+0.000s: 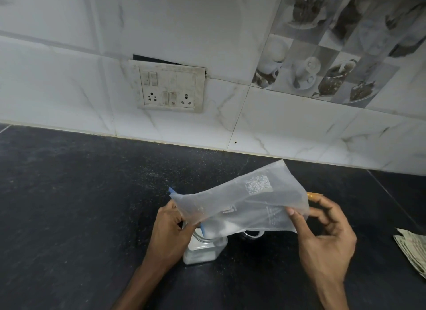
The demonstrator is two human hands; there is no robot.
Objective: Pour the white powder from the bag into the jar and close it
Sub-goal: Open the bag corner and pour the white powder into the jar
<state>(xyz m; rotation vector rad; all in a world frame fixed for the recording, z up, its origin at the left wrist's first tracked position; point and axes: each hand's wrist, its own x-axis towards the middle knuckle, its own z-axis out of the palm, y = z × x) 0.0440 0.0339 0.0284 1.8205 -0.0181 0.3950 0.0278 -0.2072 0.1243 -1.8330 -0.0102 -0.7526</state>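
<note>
Here both hands (171,229) (322,236) tilt bag (242,201) over jar (204,249).

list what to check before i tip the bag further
1. Mouth of bag over jar: ok, it hangs at the jar's top.
2. Grip of left hand on mouth end: ok.
3. Pinch of right hand on raised far end: ok.
4. Is the jar upright on counter: ok.
5. Is the bag emptied: not ok, powder sits near the mouth.
6. Is the lid at hand: cannot tell.
</note>
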